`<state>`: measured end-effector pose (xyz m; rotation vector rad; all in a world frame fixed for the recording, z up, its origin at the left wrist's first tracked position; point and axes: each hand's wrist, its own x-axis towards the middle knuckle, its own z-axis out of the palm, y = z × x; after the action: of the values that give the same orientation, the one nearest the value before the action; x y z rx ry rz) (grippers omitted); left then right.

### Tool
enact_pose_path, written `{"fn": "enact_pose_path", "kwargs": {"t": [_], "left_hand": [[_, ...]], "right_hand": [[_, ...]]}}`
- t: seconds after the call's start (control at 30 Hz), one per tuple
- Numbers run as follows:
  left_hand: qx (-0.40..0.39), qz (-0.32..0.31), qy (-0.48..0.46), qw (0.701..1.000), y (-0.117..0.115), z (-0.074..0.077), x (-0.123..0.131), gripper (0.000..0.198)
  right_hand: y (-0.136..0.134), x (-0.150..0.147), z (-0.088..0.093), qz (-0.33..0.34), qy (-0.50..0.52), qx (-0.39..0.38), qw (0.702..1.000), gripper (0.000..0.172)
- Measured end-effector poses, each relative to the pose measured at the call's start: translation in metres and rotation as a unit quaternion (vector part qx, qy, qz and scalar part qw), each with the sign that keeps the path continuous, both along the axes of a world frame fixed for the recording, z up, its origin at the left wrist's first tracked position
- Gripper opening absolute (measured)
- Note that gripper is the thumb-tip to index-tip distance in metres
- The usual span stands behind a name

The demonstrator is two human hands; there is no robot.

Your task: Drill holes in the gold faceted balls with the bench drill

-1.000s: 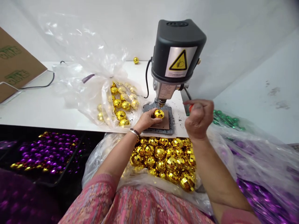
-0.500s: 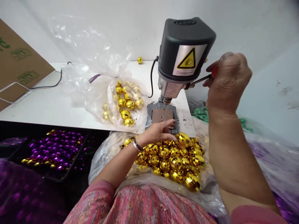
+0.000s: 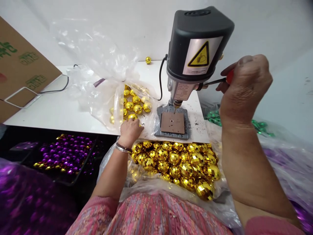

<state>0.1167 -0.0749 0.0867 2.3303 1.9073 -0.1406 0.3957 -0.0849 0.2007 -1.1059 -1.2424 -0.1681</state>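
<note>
Off the lap pile [image 3: 176, 163] of gold mirror balls as of half a second back; now reaching with left hand [image 3: 130, 129] into the mouth of the clear bag [image 3: 107, 98] on the table [image 3: 61, 111], onto the gold balls [image 3: 134, 106] there. Fingertips out of sight behind the knuckles, so can't tell if closed on one, probably just touching. Still holding feed lever [image 3: 217, 81] up with right hand [image 3: 244, 89], fist shut tight round the red knob [image 3: 230, 76]. Drill press [image 3: 198, 45] bit [image 3: 175, 107] raised, brown pad [image 3: 173, 123] bare again, no ball under it.
</note>
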Motion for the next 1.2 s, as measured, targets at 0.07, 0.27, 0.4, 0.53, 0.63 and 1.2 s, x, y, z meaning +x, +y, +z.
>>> {"fn": "enact_pose_path", "kwargs": {"t": [0.07,0.27,0.4,0.53,0.63,1.2], "left_hand": [[-0.022,-0.006,0.002,1.000,-0.008,-0.005,0.003,0.041],[0.007,0.049,-0.237,0.970,-0.008,-0.020,0.005,0.064],[-0.094,0.067,-0.567,0.816,-0.008,-0.010,0.009,0.063],[-0.280,0.040,-0.769,0.573,-0.015,-0.002,0.023,0.060],[-0.353,0.056,-0.787,0.502,-0.019,-0.003,0.035,0.061],[-0.470,0.144,-0.747,0.448,-0.016,-0.010,0.067,0.034]], "right_hand": [[-0.002,0.000,-0.002,0.001,-0.008,-0.001,1.000,0.054],[-0.008,-0.002,-0.007,-0.020,-0.027,-0.006,0.999,0.051],[-0.009,-0.003,-0.008,-0.039,-0.027,-0.013,0.999,0.047],[-0.009,-0.004,-0.008,-0.036,-0.016,-0.019,0.999,0.045],[-0.011,-0.007,-0.006,-0.032,-0.004,-0.024,0.999,0.043],[-0.019,-0.007,-0.005,-0.013,-0.024,-0.049,0.998,0.047]]}}
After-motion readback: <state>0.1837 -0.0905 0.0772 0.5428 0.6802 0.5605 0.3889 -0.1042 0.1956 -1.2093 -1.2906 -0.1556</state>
